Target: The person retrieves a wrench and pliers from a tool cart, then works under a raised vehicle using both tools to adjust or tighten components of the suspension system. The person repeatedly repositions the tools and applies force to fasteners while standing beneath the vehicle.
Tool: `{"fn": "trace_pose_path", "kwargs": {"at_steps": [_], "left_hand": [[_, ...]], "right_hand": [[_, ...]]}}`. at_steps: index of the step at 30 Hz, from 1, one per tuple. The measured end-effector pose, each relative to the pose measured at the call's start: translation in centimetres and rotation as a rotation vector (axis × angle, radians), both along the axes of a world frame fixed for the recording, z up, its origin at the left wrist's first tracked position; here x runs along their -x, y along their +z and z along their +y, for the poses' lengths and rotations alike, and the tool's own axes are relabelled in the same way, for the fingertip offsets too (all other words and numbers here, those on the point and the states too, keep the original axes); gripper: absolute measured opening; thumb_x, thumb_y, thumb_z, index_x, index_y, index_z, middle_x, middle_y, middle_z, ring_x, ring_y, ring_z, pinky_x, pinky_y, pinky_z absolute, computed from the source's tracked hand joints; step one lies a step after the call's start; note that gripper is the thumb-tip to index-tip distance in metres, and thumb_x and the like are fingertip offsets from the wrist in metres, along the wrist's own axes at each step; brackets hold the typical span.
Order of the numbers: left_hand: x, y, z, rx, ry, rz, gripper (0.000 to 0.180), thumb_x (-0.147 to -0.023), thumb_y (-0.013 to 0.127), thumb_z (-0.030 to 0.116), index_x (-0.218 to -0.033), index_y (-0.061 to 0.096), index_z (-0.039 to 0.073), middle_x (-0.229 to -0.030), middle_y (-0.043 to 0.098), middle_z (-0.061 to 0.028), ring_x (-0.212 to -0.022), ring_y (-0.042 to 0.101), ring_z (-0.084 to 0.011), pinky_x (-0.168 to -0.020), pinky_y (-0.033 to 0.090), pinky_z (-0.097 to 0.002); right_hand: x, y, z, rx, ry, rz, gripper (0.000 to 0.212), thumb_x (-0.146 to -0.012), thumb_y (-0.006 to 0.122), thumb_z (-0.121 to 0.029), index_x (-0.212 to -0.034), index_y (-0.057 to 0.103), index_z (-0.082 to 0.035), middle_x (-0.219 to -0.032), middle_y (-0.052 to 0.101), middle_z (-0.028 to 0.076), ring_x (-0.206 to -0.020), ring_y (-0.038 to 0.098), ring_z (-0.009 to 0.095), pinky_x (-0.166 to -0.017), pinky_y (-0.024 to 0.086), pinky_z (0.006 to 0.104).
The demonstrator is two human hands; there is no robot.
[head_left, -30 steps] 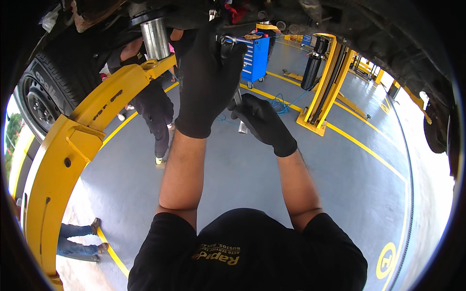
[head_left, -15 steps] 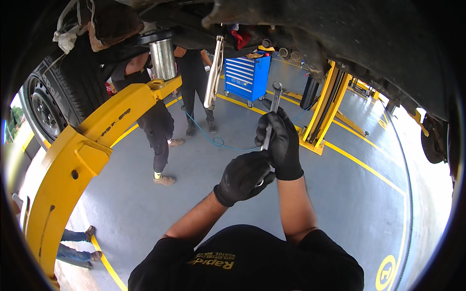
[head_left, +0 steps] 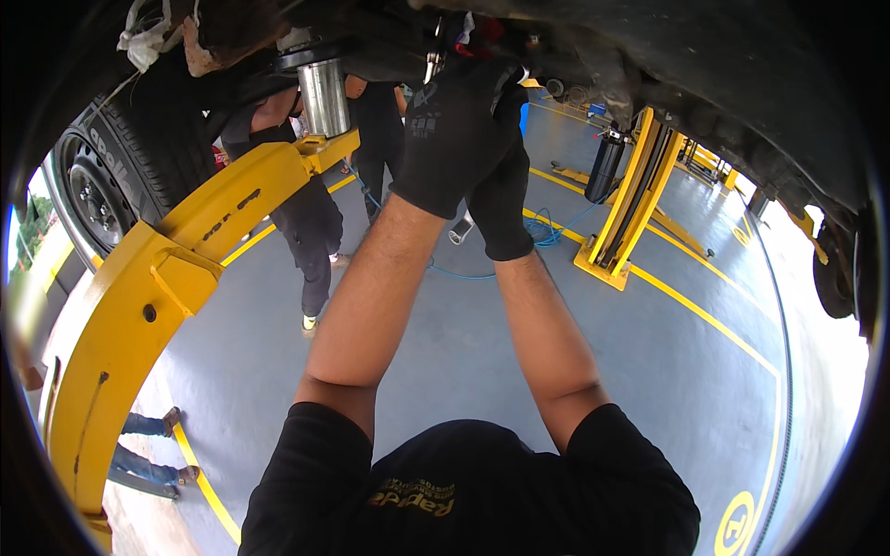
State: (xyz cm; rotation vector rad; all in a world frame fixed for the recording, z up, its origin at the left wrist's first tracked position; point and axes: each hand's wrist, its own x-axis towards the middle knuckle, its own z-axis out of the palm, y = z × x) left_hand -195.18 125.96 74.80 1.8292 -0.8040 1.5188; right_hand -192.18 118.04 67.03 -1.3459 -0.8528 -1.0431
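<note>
Under the raised car's dark, grimy underbody (head_left: 649, 56), both hands in black knit gloves reached up side by side: left hand (head_left: 454, 130) w/ fingers curled against the metal, right hand (head_left: 501, 176) just beside it, grip hidden, can't tell. Yellow curved lift arm (head_left: 185, 269) stood left, ribbed tyre (head_left: 120, 167) behind.

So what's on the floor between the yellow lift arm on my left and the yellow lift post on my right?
In the head view, between the lift arm and lift post: a standing person's legs and a blue hose on the grey floor.

dark car underside (head_left: 575, 56), raised overhead, grimy
</note>
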Motion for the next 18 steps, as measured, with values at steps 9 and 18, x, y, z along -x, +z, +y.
{"fn": "trace_pose_path", "kwargs": {"at_steps": [9,18], "left_hand": [[-2.4,-0.1,-1.8,0.089,-0.097,0.000,0.022,-0.085,0.070,0.012,-0.106,0.070,0.006,-0.098,0.071,-0.0183,-0.088,0.070,-0.0356,-0.080,0.056,-0.0439],[-2.3,0.6,-3.0,0.027,0.052,-0.115,0.025,-0.079,0.075,0.011,-0.103,0.071,0.006,-0.100,0.070,-0.0183,-0.086,0.070,-0.0362,-0.077,0.056,-0.0438]], "right_hand": [[-3.3,-2.3,-0.6,-0.157,0.529,0.234,0.039,-0.100,0.062,-0.009,-0.136,0.051,0.000,-0.127,0.063,0.014,-0.120,0.060,0.021,-0.097,0.050,0.0336],[-8.9,-4.6,-1.6,0.245,0.127,0.193,0.049,-0.100,0.063,-0.017,-0.142,0.044,-0.001,-0.138,0.055,0.021,-0.130,0.054,0.036,-0.107,0.046,0.0404]]}}
